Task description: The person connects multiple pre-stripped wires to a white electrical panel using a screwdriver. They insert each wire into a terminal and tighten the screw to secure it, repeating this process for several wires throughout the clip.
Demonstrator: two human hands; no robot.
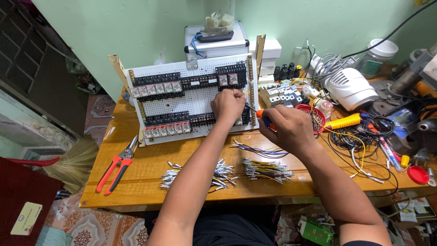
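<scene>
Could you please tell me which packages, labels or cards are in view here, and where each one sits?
Green carton: on the floor at bottom right, small box, green with white patches.
Pale card: bottom left, on a dark red surface, yellowish rectangle with rounded corners.
White boxes: stacked behind the panel board, plain.

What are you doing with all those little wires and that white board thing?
A person sits at a wooden table working on a white perforated panel that stands tilted and carries rows of black relay blocks. The left hand pinches something small at the panel's right side, and the right hand grips an orange-handled screwdriver pointed at that same spot. Bundles of short cut wires lie on the table in front, and red-handled cutters rest to the left.
</scene>
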